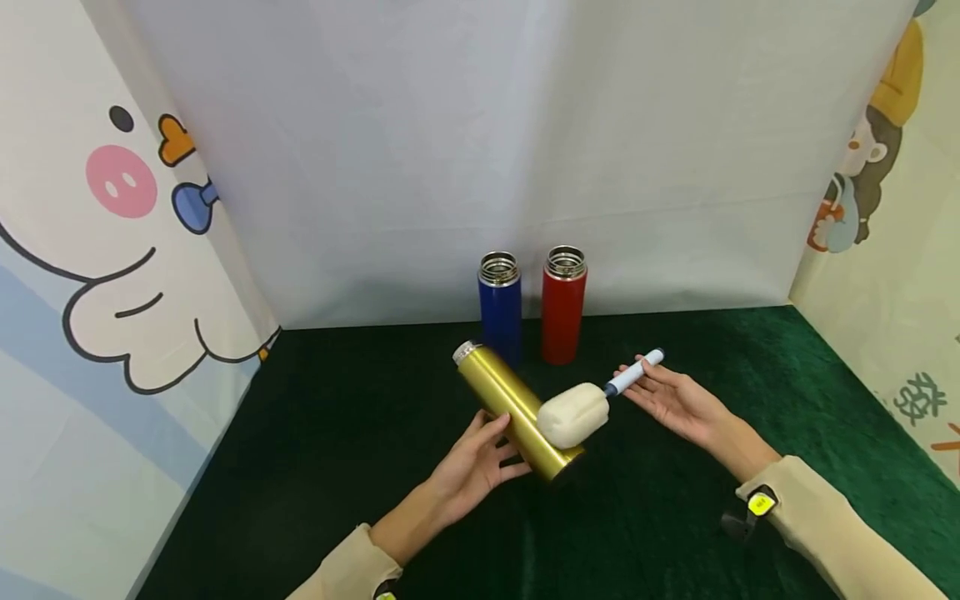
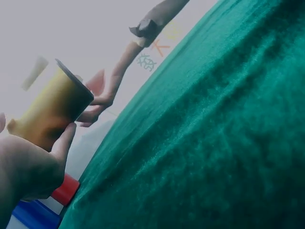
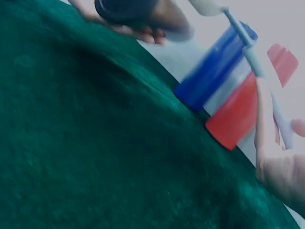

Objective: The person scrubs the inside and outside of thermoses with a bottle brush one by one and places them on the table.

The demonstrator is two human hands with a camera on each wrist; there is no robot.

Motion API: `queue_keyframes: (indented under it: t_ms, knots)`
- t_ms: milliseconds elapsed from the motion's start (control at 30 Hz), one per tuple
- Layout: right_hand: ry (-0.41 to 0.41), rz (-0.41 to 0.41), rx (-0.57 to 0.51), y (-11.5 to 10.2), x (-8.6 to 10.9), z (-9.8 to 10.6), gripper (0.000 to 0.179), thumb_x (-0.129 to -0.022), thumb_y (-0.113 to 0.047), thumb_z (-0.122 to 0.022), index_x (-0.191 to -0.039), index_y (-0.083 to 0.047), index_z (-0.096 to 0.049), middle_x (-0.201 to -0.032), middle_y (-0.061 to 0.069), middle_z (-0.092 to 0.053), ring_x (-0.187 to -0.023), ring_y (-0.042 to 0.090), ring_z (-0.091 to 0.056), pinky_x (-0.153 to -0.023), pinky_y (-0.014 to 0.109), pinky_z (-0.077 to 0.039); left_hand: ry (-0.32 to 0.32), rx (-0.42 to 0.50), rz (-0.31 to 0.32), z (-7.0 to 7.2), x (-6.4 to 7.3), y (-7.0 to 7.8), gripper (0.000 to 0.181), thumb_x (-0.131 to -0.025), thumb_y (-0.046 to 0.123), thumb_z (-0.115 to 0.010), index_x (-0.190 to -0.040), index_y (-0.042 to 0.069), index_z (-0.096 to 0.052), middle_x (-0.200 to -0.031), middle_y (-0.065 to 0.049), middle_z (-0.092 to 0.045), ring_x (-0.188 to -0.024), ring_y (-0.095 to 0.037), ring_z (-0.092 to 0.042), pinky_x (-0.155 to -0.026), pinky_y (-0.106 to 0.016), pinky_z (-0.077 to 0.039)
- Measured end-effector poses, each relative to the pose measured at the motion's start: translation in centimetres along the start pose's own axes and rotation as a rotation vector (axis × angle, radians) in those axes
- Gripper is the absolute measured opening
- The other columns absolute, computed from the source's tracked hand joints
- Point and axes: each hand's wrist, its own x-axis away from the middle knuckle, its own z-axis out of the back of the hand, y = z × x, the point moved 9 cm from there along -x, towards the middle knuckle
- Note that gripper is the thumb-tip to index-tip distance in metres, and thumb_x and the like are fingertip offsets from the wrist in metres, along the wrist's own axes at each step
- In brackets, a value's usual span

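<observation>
My left hand (image 1: 474, 468) grips a gold thermos bottle (image 1: 504, 392) round its lower half. The bottle leans to the left, its silver mouth up and its base toward the right. My right hand (image 1: 678, 404) pinches the white handle of a sponge bottle brush (image 1: 573, 414) between thumb and fingers. The brush's cream sponge head overlaps the bottle's lower part in the head view. In the left wrist view the gold bottle (image 2: 59, 102) shows its base end, with the thumb along its side. The right wrist view shows the brush handle (image 3: 255, 59) running up from the fingers.
A blue bottle (image 1: 501, 312) and a red bottle (image 1: 564, 308) stand uncapped and upright at the back, before a white cloth wall (image 1: 390, 167). Dark green cloth (image 1: 337, 400) covers the table. Printed cartoon panels flank it on both sides.
</observation>
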Motion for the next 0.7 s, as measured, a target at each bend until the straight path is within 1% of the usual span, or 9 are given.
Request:
queue_keyframes:
  t_ms: [133,200,367,433,467,533,600,667,700]
  knots:
    - [-0.049,-0.002,0.062,-0.6,-0.4,0.3,0.033,-0.112,-0.017,-0.032,-0.122,-0.008,-0.062,-0.121,0.013,-0.066,-0.116,0.023,-0.068,-0.103,0.032,-0.055,-0.002,0.0,-0.002,-0.3,-0.1,0.0,0.058,-0.107,0.032,-0.053,-0.155,0.028,-0.021,-0.144,-0.004,-0.05,-0.13,-0.022,-0.056,-0.116,-0.054,-0.041]
    - [-0.046,0.003,0.064,-0.7,-0.9,0.3,0.032,-0.112,-0.018,-0.033,-0.121,-0.008,-0.062,-0.12,0.012,-0.066,-0.115,0.021,-0.068,-0.102,0.031,-0.055,-0.014,0.014,0.006,-0.5,-0.2,-0.1,0.057,-0.107,0.031,-0.052,-0.155,0.03,-0.021,-0.143,-0.003,-0.05,-0.129,-0.02,-0.055,-0.114,-0.052,-0.043]
    - [0.024,0.065,0.012,-0.7,-2.7,-0.3,0.019,-0.11,-0.018,-0.041,-0.125,-0.013,-0.052,-0.116,0.011,-0.067,-0.109,0.022,-0.071,-0.1,0.028,-0.056,-0.051,0.065,0.035,-1.2,0.1,-0.8,0.059,-0.108,0.027,-0.05,-0.157,0.035,-0.018,-0.147,-0.004,-0.045,-0.135,-0.023,-0.049,-0.115,-0.051,-0.043]
    - [0.064,0.098,-0.025,-0.6,-3.4,-0.8,0.018,-0.109,-0.017,-0.044,-0.127,-0.015,-0.045,-0.115,0.01,-0.067,-0.108,0.023,-0.071,-0.103,0.028,-0.054,-0.068,0.064,0.049,-1.5,0.2,-1.1,0.059,-0.108,0.026,-0.048,-0.158,0.035,-0.018,-0.148,-0.005,-0.044,-0.137,-0.025,-0.047,-0.117,-0.053,-0.041]
    - [0.086,0.111,-0.042,-0.6,-3.7,-1.0,0.021,-0.108,-0.017,-0.045,-0.129,-0.017,-0.041,-0.114,0.01,-0.067,-0.11,0.023,-0.071,-0.106,0.028,-0.052,-0.075,0.056,0.057,-1.6,0.3,-1.2,0.058,-0.109,0.025,-0.048,-0.159,0.033,-0.018,-0.147,-0.005,-0.045,-0.137,-0.026,-0.047,-0.117,-0.054,-0.04]
    - [0.135,0.127,-0.103,-0.4,-4.2,-1.3,0.035,-0.106,-0.015,-0.048,-0.138,-0.021,-0.035,-0.114,0.013,-0.067,-0.129,0.024,-0.063,-0.113,0.028,-0.045,-0.084,0.042,0.079,-1.8,0.3,-1.6,0.058,-0.108,0.025,-0.048,-0.159,0.03,-0.02,-0.147,-0.007,-0.046,-0.137,-0.026,-0.048,-0.118,-0.055,-0.038]
    - [0.181,0.131,-0.165,-0.1,-4.5,-1.4,0.052,-0.105,-0.013,-0.049,-0.15,-0.024,-0.026,-0.122,0.013,-0.063,-0.146,0.02,-0.045,-0.12,0.027,-0.035,-0.091,0.018,0.088,-1.9,0.4,-1.8,0.056,-0.108,0.023,-0.047,-0.159,0.027,-0.023,-0.147,-0.007,-0.047,-0.135,-0.026,-0.051,-0.117,-0.055,-0.04]
    - [0.218,0.126,-0.211,0.3,-4.5,-1.4,0.062,-0.105,-0.01,-0.05,-0.156,-0.025,-0.019,-0.123,0.017,-0.061,-0.154,0.014,-0.026,-0.123,0.027,-0.029,-0.092,0.001,0.083,-1.8,0.4,-1.8,0.056,-0.108,0.022,-0.048,-0.159,0.026,-0.024,-0.149,-0.009,-0.046,-0.134,-0.025,-0.054,-0.116,-0.056,-0.041]
    - [0.23,0.12,-0.228,0.5,-4.4,-1.3,0.063,-0.105,-0.009,-0.05,-0.157,-0.024,-0.019,-0.123,0.018,-0.061,-0.154,0.016,-0.027,-0.123,0.027,-0.028,-0.091,-0.004,0.077,-1.7,0.5,-1.7,0.056,-0.108,0.021,-0.048,-0.158,0.026,-0.023,-0.149,-0.009,-0.046,-0.133,-0.025,-0.055,-0.115,-0.056,-0.042]
